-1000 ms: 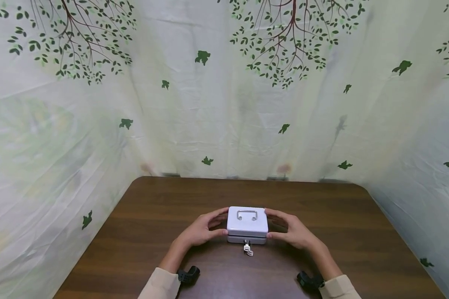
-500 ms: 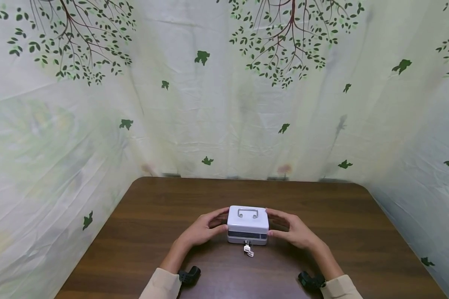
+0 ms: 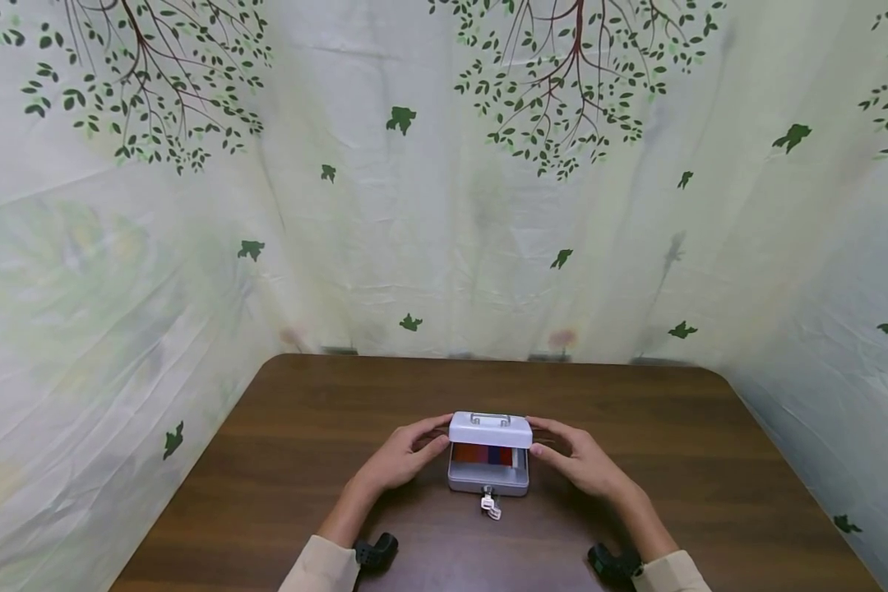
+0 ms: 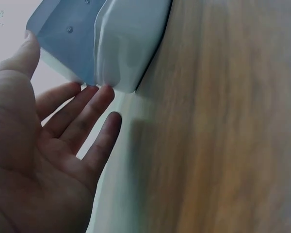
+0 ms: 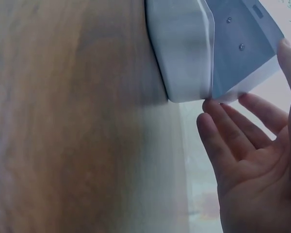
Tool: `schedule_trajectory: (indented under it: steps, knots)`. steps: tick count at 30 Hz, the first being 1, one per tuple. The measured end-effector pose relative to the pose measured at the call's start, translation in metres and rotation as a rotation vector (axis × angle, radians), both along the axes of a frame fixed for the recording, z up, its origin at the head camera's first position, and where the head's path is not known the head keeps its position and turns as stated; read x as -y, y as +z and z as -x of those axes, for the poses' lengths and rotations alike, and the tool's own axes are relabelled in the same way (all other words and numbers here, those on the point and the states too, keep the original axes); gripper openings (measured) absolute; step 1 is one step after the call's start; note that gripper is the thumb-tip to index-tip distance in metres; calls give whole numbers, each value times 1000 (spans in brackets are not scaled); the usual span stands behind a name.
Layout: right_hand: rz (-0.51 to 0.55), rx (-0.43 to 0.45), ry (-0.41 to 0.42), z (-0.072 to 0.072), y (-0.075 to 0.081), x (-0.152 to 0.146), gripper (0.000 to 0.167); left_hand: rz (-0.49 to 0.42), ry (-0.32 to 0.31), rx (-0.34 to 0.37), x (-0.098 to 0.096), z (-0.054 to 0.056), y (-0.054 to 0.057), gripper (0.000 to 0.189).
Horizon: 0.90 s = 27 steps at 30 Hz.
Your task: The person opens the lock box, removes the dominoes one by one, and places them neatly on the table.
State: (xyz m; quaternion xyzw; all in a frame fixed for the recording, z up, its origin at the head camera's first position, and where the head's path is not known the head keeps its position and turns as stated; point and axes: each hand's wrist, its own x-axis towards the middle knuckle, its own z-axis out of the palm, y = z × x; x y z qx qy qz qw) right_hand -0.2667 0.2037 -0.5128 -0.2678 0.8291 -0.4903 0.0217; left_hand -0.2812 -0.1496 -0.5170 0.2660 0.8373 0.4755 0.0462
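- A white metal box [image 3: 481,480] sits on a brown wooden table [image 3: 488,380], its lid [image 3: 491,432] partly raised, between a person's two hands.
- At the box's left side, the left hand [image 3: 401,459] stands with fingers spread wide and fairly straight, thumb tip at the lid's near edge; the other fingertips reach the far side, the little finger apart from the box in the left wrist view.
- Mirroring it at right, the right hand [image 3: 586,465] sets its thumb at the lid's near right corner, its fingers likewise wide and loosely extended toward the far side.
- Red and dark-blue patches of contents [image 3: 474,454] show through the near opening.
- Keys [image 3: 491,506] hang at the box's near face; a metal handle [image 3: 491,419] tops the lid.
- Beige sleeves [image 3: 321,564] and black wrist devices [image 3: 378,552] frame the near side.
- At the far side hangs a pale, leaf-printed curtain [image 3: 444,214].
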Motion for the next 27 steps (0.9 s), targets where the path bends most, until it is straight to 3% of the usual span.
schedule_trajectory:
  steps: [6,13,23,27]
  knots:
    - [-37,-29,-77,-1,1,2,48,20,82,-11,-5,-3,2,49]
    - [-27,-15,-90,-1,1,5,47,34,147,-32,-10,-3,3,47]
    - [14,88,-158,-4,7,11,44,0,222,-22,-18,-4,7,43]
    - [47,112,-190,-3,8,14,43,-28,247,23,-21,-4,8,44]
